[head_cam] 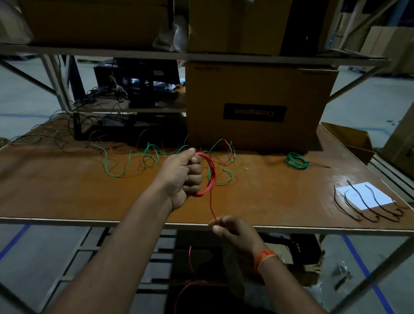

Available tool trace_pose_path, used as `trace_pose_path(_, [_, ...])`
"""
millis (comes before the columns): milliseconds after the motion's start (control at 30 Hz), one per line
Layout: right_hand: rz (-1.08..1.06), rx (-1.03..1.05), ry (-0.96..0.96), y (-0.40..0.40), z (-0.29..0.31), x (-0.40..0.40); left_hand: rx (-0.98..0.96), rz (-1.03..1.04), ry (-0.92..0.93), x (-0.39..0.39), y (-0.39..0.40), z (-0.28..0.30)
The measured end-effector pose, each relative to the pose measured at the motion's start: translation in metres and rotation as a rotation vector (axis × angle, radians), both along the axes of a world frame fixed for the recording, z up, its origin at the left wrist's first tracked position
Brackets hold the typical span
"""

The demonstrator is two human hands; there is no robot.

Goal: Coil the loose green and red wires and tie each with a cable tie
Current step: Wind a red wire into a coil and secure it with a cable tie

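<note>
The left hand (181,177) grips the red coil (209,176) upright above the table (67,192), its free tail running down and nearer to the right hand (233,231), whose fingertips pinch it.

Matt brown wooden table (67,192) with metal edging, matt cardboard box (257,90), glossy red wire (209,180)

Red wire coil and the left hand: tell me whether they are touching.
Touching. The head view shows the left hand with its fingers curled round the red wire coil, gripping it above the table.
</note>
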State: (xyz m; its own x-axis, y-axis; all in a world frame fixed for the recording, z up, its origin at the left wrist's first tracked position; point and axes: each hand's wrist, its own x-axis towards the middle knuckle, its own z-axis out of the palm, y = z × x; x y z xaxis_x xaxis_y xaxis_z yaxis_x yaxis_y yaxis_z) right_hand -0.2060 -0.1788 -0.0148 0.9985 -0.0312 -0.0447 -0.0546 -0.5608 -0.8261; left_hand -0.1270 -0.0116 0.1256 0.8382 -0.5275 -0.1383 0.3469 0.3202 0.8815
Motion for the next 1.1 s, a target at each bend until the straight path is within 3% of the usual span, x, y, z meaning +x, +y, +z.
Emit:
trace_pose_path(100, [-0.027,0.281,-0.033,0.007,0.020,-0.007,-0.006,0.065,0.034,0.000,0.000,-0.002])
trace_pose_path(133, [-0.040,0.286,-0.063,0.009,0.025,-0.009,-0.015,0.112,0.058,0.001,0.000,-0.003])
trace_pose_path(233, [-0.097,0.084,-0.188,0.013,0.028,-0.013,-0.084,0.271,0.165,0.008,0.002,-0.005])
trace_pose_path(300, [-0.183,0.056,-0.281,0.015,0.026,-0.019,-0.146,0.374,0.227,0.015,0.006,-0.006])
trace_pose_path(433, [-0.244,-0.080,-0.561,0.014,0.030,-0.029,-0.119,0.454,0.210,0.020,0.010,-0.016])
trace_pose_path(600, [0.013,-0.278,-0.611,0.025,0.064,-0.025,0.204,0.372,-0.078,-0.002,-0.001,-0.030])
trace_pose_path(733, [0.125,-0.170,-0.631,0.030,0.102,-0.026,0.490,0.298,-0.313,-0.020,-0.005,-0.034])
trace_pose_path(900, [0.112,0.038,-0.587,0.021,0.131,-0.022,0.494,0.123,-0.407,-0.024,-0.002,-0.037])
trace_pose_path(1000, [0.060,0.008,-0.566,0.014,0.130,-0.014,0.471,0.086,-0.342,-0.024,0.001,-0.034])
trace_pose_path(1100, [0.012,-0.044,-0.584,0.015,0.122,-0.009,0.276,-0.031,-0.175,-0.022,0.006,-0.034])
